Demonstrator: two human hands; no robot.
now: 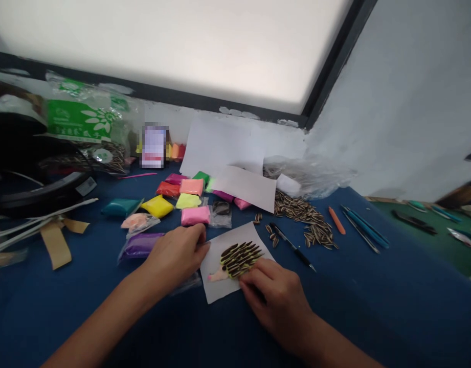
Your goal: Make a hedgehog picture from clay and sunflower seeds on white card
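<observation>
A hedgehog picture (241, 259) lies on a small white sheet of paper (216, 292), its body a yellow-green clay covered with dark striped sunflower seeds, its face pale pink. At the sheet's left edge my left hand (177, 253) is closed, thumb and forefinger on the paper edge. My right hand (279, 294) bends over the hedgehog's lower right side with its fingers pinched together. Whatever sits between those fingertips is hidden. Beyond the sheet lie a few loose sunflower seeds (272, 237) and a black pen (294, 247).
A heap of sunflower seeds (315, 222) spreads at the back right, beside an orange stick (337, 221) and blue tweezers-like tools (365, 227). Coloured clay packets (158, 206) cluster behind my left hand. A green-white seed bag (82, 122) and white cables (36, 220) are at left.
</observation>
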